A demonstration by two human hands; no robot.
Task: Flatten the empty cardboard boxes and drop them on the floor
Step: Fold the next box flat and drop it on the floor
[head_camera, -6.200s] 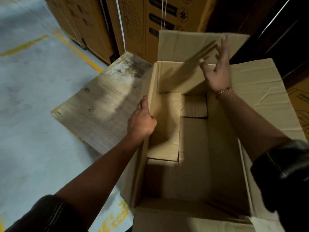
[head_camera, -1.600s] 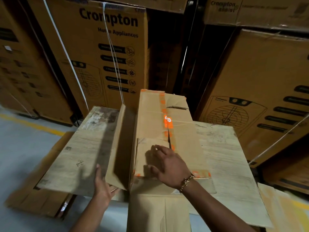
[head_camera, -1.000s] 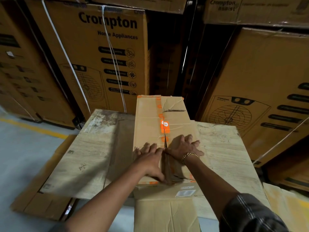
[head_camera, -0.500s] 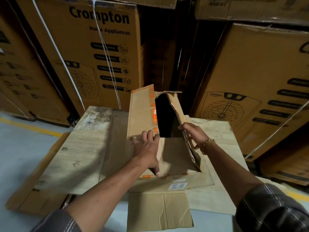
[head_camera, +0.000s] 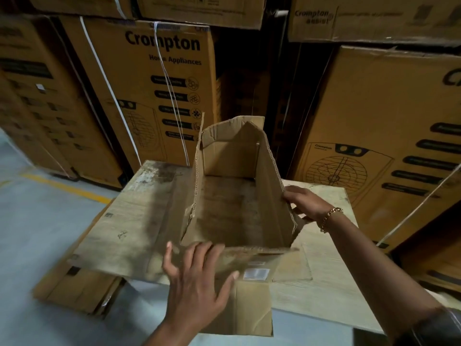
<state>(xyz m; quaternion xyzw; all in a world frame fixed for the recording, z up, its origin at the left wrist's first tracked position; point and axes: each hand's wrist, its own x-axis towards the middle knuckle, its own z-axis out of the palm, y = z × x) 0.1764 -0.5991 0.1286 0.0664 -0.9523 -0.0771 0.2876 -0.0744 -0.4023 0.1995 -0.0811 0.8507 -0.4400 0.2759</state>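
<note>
Two-handed, bracing the cardboard box [head_camera: 232,211] standing open-topped on the surface [head_camera: 129,221]: gripping its right wall's edge in the curled right hand [head_camera: 303,207], likely for pulling the sides askew; laying the flat, spread-fingered left hand [head_camera: 197,278] on the near flap [head_camera: 249,308] (probably anchoring it against sliding), not yet flattening anything.

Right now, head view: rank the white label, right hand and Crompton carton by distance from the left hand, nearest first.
1. white label: on the box flap, just right of the left hand.
2. right hand: farther right and back, holding the right wall of the open box.
3. Crompton carton: stacked behind the table, farthest.
</note>
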